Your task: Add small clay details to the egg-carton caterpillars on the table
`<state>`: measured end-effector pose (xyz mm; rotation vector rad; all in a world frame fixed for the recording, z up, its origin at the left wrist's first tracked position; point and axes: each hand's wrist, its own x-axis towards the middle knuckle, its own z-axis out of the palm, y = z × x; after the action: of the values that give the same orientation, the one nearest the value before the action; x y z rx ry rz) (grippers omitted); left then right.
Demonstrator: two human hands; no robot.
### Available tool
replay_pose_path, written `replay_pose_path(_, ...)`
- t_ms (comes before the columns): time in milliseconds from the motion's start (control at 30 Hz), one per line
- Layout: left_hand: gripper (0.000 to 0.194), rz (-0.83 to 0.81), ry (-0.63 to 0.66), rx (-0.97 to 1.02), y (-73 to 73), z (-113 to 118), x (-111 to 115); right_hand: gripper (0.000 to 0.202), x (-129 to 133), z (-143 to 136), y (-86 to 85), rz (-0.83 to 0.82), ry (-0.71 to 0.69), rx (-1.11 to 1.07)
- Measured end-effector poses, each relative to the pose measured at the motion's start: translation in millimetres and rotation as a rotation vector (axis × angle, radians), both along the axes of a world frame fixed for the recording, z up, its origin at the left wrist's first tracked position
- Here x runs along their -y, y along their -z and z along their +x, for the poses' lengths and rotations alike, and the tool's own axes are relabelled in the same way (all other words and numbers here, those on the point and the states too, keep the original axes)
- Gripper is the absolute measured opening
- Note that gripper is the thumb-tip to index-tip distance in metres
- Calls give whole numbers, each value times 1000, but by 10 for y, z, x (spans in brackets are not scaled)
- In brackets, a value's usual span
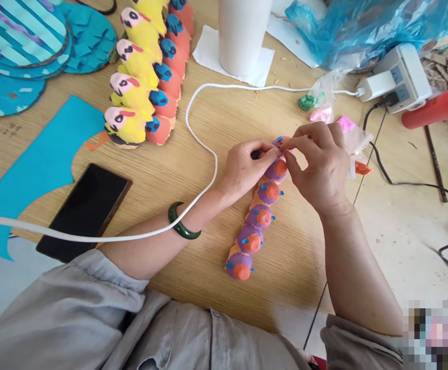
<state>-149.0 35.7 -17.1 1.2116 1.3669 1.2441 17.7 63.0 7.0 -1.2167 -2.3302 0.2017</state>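
Note:
A narrow egg-carton strip (263,217) lies slanting on the table, its bumps coated purple, with orange caps and small blue bits at their sides. My left hand (247,167) is closed at its far end, thumb and fingertip touching the last bump. A small dark thing shows inside its curled fingers; its kind is unclear. From the other side my right hand (318,164) pinches at the same bump. Whatever sits between its fingertips is too small to name. A dark green bangle (184,222) circles my left wrist.
A white cable (208,149) crosses over my left forearm to a power strip (403,77). Left of me lie a phone (87,210) and blue sheet (47,169). Decorated egg-carton strips (133,95) and a white cup (243,36) stand farther back. Bagged clay (345,126) lies right.

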Motion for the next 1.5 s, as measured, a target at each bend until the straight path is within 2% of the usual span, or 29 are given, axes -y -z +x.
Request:
replay_pose_path(533,19,23,34,-18,26,-7,-1,6,-115,-8,92,0,-32,-188)
replay_pose_path(833,22,-12,52,97,1,-8,2,4,28,-47,-52,-40,73,-459)
replay_pose_path(1033,21,-14,38,143,-11,-26,12,0,162,-101,-38,-191,117,-618)
replay_pose_path(1200,22,-3,11,190,-164,-81,-18,2,230,-74,5,-240,226,-696)
replay_pose_path(1333,25,-15,-32,168,-329,-142,-12,7,315,-43,19,-323,250,-804)
replay_pose_path(1400,25,-49,-3,186,-386,-168,45,9,406,-48,-5,-367,248,-845)
replay_pose_path(1500,21,-90,113,208,-435,-187,211,10,611,-83,-59,-425,255,-920)
